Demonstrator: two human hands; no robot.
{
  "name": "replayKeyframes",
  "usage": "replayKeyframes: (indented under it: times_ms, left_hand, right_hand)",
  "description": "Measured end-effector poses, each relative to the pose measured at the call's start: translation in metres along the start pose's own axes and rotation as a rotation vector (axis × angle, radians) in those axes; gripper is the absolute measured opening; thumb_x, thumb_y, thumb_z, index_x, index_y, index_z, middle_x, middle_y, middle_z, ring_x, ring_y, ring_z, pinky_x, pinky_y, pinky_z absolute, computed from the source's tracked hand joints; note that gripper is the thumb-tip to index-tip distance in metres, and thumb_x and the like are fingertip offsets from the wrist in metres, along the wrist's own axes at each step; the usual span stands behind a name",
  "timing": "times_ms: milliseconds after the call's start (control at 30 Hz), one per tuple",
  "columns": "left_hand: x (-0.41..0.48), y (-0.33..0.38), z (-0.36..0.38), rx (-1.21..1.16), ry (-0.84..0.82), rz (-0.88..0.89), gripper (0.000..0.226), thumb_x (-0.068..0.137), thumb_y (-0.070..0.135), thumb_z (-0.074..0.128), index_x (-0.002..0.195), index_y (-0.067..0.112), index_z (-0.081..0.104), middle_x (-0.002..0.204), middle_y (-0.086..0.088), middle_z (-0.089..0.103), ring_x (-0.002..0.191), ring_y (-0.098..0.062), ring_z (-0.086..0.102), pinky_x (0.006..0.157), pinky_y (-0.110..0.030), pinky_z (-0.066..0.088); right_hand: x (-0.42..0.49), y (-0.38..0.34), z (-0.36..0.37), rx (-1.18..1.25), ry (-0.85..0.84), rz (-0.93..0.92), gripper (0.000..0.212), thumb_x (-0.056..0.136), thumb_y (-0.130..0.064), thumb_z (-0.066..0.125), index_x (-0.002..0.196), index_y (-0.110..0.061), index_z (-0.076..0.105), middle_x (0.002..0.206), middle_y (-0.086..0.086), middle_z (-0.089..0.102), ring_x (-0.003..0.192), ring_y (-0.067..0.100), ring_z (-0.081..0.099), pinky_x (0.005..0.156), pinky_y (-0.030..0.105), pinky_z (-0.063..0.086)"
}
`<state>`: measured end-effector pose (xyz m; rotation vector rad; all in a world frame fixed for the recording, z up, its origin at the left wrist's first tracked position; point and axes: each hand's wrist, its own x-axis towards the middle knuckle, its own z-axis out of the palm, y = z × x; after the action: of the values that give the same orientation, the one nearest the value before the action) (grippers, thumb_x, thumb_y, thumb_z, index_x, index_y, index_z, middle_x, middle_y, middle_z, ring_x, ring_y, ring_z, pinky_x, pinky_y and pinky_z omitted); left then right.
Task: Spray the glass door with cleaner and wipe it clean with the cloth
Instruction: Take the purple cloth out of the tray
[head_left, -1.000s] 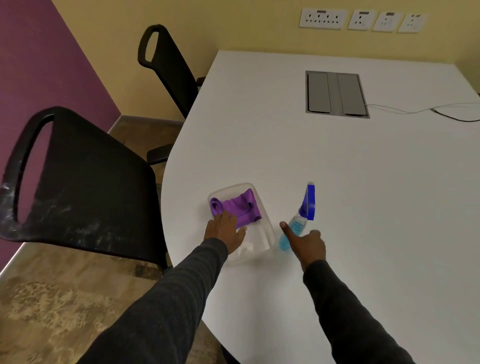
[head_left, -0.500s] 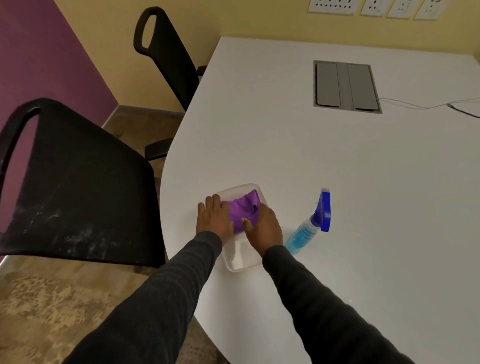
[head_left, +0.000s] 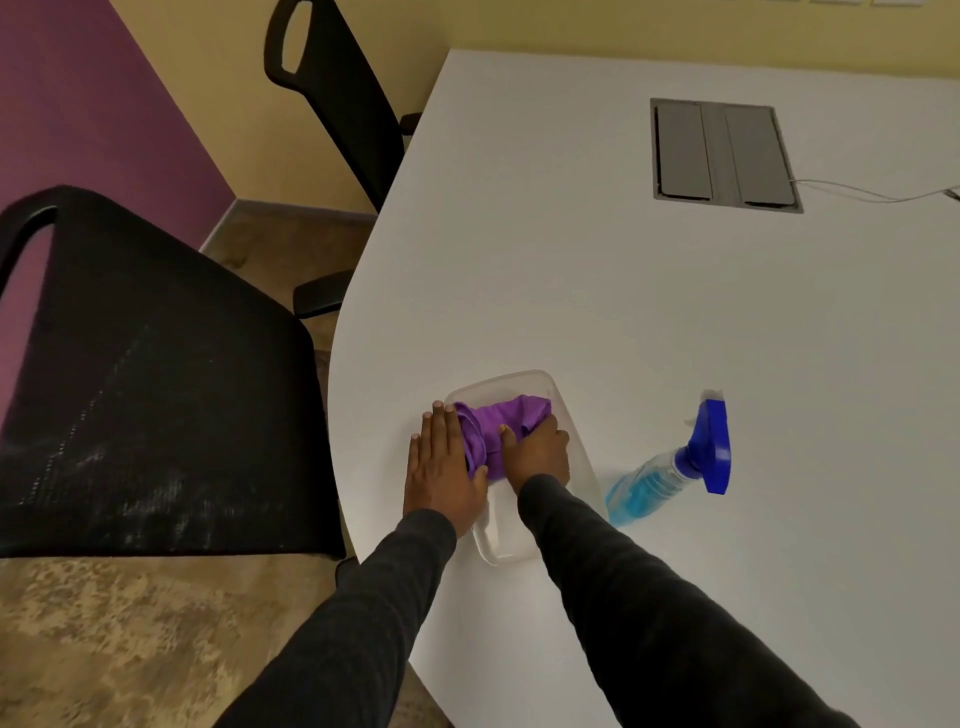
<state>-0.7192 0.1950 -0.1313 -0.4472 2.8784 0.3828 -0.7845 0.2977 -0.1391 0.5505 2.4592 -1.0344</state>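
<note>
Right hand (head_left: 537, 453) gripping purple cloth (head_left: 506, 423), clear tray (head_left: 506, 548)

I see a tray (head_left: 574, 434) near the table (head_left: 623, 312) edge with a cloth (head_left: 506, 421) in it, a spray bottle (head_left: 670, 470) lying to its right, and chairs (head_left: 156, 395) left of the table.

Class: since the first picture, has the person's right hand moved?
Yes. The right hand left the spray bottle and went left onto the purple cloth in the tray.
</note>
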Motion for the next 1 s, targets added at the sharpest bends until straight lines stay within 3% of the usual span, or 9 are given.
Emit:
replayKeyframes:
  times_ms: [100,200,433,533,600,700,767,900,1000]
  left_hand:
    - [0.001,-0.002,0.003,-0.017,0.012,0.008,0.093,0.097,0.055,0.04,0.155,0.014,-0.02,0.165,-0.008,-0.017,0.154,-0.025,-0.008,0.124,-0.037,-0.002]
    - [0.001,-0.004,0.004,-0.032,0.017,0.018,0.093,0.097,0.053,0.041,0.155,0.013,-0.02,0.165,-0.008,-0.018,0.154,-0.025,-0.008,0.125,-0.037,-0.001]
    - [-0.003,0.001,-0.007,-0.047,-0.038,0.025,0.085,0.099,0.036,0.042,0.156,0.01,-0.016,0.165,-0.012,-0.017,0.154,-0.028,-0.009,0.125,-0.041,-0.001]
    - [-0.008,0.001,-0.017,-0.126,-0.063,0.015,0.087,0.098,0.04,0.044,0.156,0.012,-0.014,0.165,-0.011,-0.016,0.154,-0.028,-0.009,0.126,-0.042,0.0]
    - [-0.016,0.003,-0.027,-0.219,-0.057,0.013,0.092,0.096,0.048,0.048,0.157,0.015,-0.013,0.166,-0.01,-0.014,0.154,-0.027,-0.008,0.124,-0.039,-0.002]
    - [-0.031,0.009,-0.048,-0.339,0.003,0.068,0.099,0.092,0.054,0.055,0.157,0.02,-0.01,0.167,-0.005,-0.007,0.155,-0.024,-0.003,0.123,-0.038,-0.001]
    - [-0.046,0.013,-0.063,-0.397,0.054,0.144,0.104,0.088,0.058,0.06,0.158,0.022,-0.007,0.168,-0.003,-0.003,0.155,-0.022,0.0,0.125,-0.039,0.004]
    - [-0.085,0.028,-0.093,-0.488,0.133,0.237,0.115,0.077,0.072,0.063,0.158,0.028,-0.004,0.167,0.005,0.005,0.153,-0.02,0.013,0.122,-0.042,0.024]
    - [-0.119,0.042,-0.111,-0.588,0.16,0.223,0.117,0.071,0.076,0.065,0.157,0.035,-0.003,0.162,0.005,0.022,0.145,-0.021,0.033,0.115,-0.042,0.039]
  right_hand:
    - [0.005,-0.005,0.003,0.004,0.01,0.074,0.07,0.1,-0.057,0.048,0.153,-0.014,0.031,0.153,0.013,0.046,0.134,0.034,0.052,0.11,0.044,0.043]
    - [0.01,-0.007,-0.005,0.027,-0.015,0.081,0.042,0.106,-0.04,0.045,0.134,-0.011,0.053,0.132,0.014,0.063,0.117,0.03,0.063,0.104,0.04,0.049]
    - [-0.022,-0.014,-0.045,-0.074,0.085,-0.262,0.04,0.097,-0.05,0.057,0.108,-0.013,0.068,0.104,0.007,0.067,0.099,0.024,0.065,0.088,0.033,0.054]
    - [-0.045,-0.015,-0.067,-0.084,0.192,-0.447,0.039,0.09,-0.053,0.067,0.106,-0.016,0.069,0.118,0.004,0.061,0.108,0.022,0.058,0.096,0.037,0.052]
    - [-0.06,-0.017,-0.081,-0.023,0.157,-0.51,0.037,0.092,-0.049,0.067,0.11,-0.017,0.067,0.125,0.003,0.062,0.112,0.021,0.058,0.098,0.036,0.052]
    - [-0.083,-0.023,-0.104,0.121,0.011,-0.526,0.033,0.098,-0.042,0.061,0.119,-0.016,0.061,0.111,-0.001,0.065,0.094,0.015,0.062,0.077,0.015,0.05]
    - [-0.097,-0.025,-0.119,0.171,-0.007,-0.559,0.032,0.1,-0.04,0.059,0.12,-0.015,0.06,0.107,-0.003,0.064,0.086,0.007,0.06,0.069,0.011,0.046]
    - [-0.129,-0.028,-0.14,0.301,-0.042,-0.631,0.029,0.1,-0.039,0.058,0.113,-0.013,0.063,0.103,0.002,0.068,0.088,0.014,0.063,0.073,0.022,0.052]
    - [-0.162,-0.03,-0.156,0.374,-0.137,-0.643,0.031,0.097,-0.044,0.062,0.106,-0.015,0.065,0.099,0.003,0.07,0.091,0.021,0.066,0.077,0.031,0.057]
